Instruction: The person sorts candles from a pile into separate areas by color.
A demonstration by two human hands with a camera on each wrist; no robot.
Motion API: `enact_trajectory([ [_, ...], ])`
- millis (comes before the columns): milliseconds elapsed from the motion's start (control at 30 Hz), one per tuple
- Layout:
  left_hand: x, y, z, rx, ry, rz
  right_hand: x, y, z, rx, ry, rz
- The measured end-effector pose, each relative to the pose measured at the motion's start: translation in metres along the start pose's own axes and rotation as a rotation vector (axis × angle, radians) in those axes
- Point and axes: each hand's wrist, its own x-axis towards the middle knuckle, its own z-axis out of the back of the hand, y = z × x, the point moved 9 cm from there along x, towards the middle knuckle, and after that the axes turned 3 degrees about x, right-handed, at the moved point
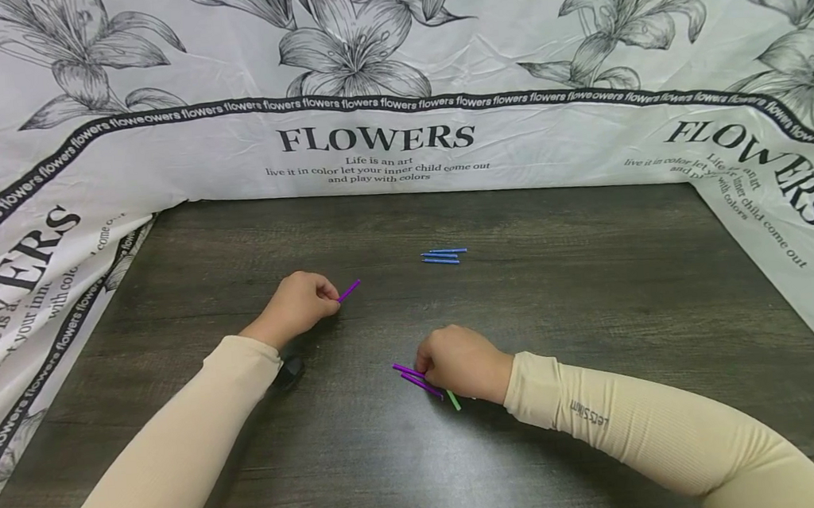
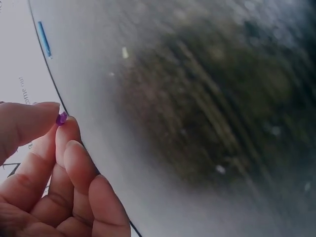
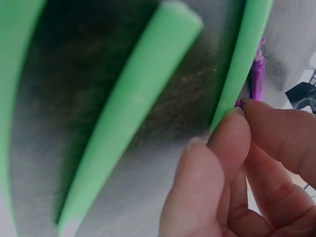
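Note:
My left hand (image 1: 299, 306) pinches a thin purple candle (image 1: 350, 289) between thumb and fingertips, its far end pointing up and right. In the left wrist view, just a short purple end shows at the fingertips (image 2: 72, 123). Lower and right of centre, my right hand (image 1: 467, 361) pinches the end of another purple candle (image 1: 407, 369). A further purple candle (image 1: 421, 385) lies right beside that one. From under the right hand pokes a green candle (image 1: 454, 400). The right wrist view shows several green candles (image 3: 128, 113) close by, mostly hidden from the head view.
Several blue candles (image 1: 441, 262) lie in a small group farther back on the dark wood-grain table (image 1: 595, 271). A white cloth (image 1: 379, 176) printed with flowers and lettering borders the back and sides. A small black object (image 1: 289, 372) is beside the left wrist.

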Motion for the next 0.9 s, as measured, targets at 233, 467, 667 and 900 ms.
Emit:
enact_trajectory([
  [233, 0.003, 0.003, -0.003, 0.014, 0.016, 0.02, 0.0, 0.001, 0.0, 0.004, 0.007, -0.002],
  [467, 0.008, 0.003, -0.004, 0.051, 0.031, 0.03, 0.0, 0.0, 0.0, -0.002, 0.008, -0.003],
  [667, 0.011, 0.001, -0.005, 0.06, 0.044, 0.039, 0.0, 0.0, 0.0, 0.003, 0.009, -0.001],
  [900, 0.012, 0.0, -0.006, 0.066, 0.044, 0.038, 0.001, -0.001, -0.001, 0.009, 0.018, -0.016],
])
